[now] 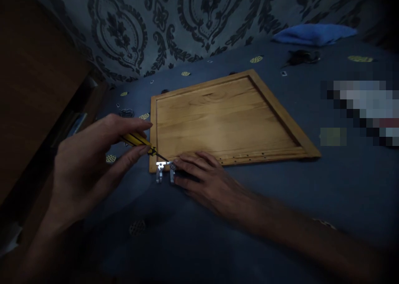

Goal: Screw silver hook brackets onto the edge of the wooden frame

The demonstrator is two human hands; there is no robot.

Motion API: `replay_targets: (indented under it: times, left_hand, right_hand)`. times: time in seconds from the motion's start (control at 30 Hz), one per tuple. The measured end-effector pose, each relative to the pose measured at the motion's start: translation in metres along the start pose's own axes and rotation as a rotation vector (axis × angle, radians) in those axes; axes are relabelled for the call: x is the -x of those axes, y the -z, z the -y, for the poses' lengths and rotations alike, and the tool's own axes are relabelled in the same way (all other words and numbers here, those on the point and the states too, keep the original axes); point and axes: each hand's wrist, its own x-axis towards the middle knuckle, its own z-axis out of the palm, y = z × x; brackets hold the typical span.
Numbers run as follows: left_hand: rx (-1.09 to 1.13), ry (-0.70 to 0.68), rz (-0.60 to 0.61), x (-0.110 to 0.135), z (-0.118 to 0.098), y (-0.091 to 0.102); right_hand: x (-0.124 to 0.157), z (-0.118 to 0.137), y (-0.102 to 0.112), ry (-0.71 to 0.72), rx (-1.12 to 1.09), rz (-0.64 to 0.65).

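My left hand (90, 163) is closed around a screwdriver (135, 139) with a yellow and black handle, held between thumb and fingers. Its dark shaft slants down to the right, and the tip is at a small silver metal fitting (160, 166) with two prongs. This fitting lies on the near left corner of a framed wooden panel (215, 117), its prongs jutting past the near edge. From the right, my right hand (205, 178) grips the fitting's right end, with fingers on the panel's near rail. Its fingertips partly hide the fitting.
The panel lies on a dark blue patterned cloth (280, 217). Behind it hangs patterned fabric (205, 18). A blue cloth (314, 34) and a small dark object (302, 57) lie at the far right. Small dark holes line the panel's near rail. Brown furniture (34, 67) stands left.
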Motion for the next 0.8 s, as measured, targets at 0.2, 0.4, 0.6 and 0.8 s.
replay_targets:
  times: [0.2, 0.4, 0.6, 0.8]
  left_hand:
    - [0.029, -0.047, 0.066, 0.002, 0.002, -0.006]
    - [0.100, -0.001, 0.082, 0.004, -0.001, -0.008]
    - [0.058, 0.030, 0.102, 0.006, -0.002, -0.011]
    - [0.066, 0.006, 0.138, 0.003, -0.001, -0.008]
  right_hand:
    - [-0.001, 0.000, -0.001, 0.001, 0.002, -0.031]
    - [-0.001, 0.000, -0.001, 0.006, -0.002, -0.039]
    - [0.001, -0.001, -0.003, 0.005, -0.014, -0.044]
    - [0.001, 0.000, -0.004, 0.006, -0.006, -0.066]
